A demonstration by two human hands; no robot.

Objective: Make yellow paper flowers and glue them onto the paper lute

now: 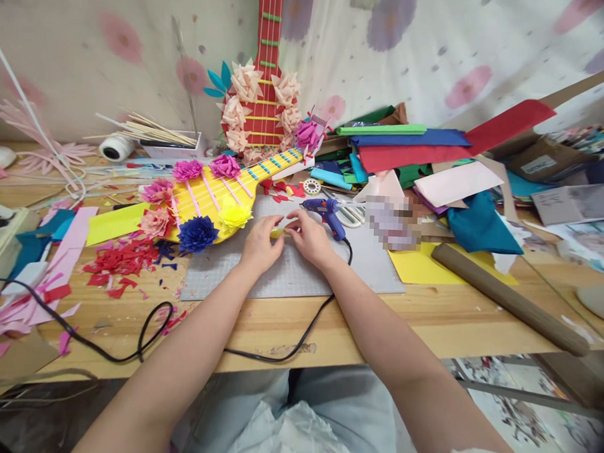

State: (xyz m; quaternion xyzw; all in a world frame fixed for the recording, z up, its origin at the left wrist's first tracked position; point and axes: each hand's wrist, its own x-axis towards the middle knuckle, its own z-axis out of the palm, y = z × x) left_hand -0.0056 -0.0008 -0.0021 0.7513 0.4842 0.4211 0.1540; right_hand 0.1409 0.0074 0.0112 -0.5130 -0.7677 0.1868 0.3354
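My left hand (262, 245) and my right hand (309, 240) meet above the grey cutting mat (299, 280), fingertips pinched close together. Between them shows a small piece of yellow paper (278, 233), mostly covered by the fingers. Just beyond my right hand lies a blue glue gun (331, 216) with a black cord. To the left of my left hand rests a yellow paper guitar (197, 202) with pink strings. Paper flowers in several colours sit along its body, among them a dark blue flower (197, 234) and a yellow flower (235, 214).
A red guitar (265, 111) with pale pink flowers stands against the curtain. Red paper scraps (123, 262) lie at left. Coloured paper rolls (410, 148), scissors (351, 215), a roll of tape (312, 186) and a brown cardboard tube (509, 299) are around the right side. The black cord (307, 333) crosses the table's front.
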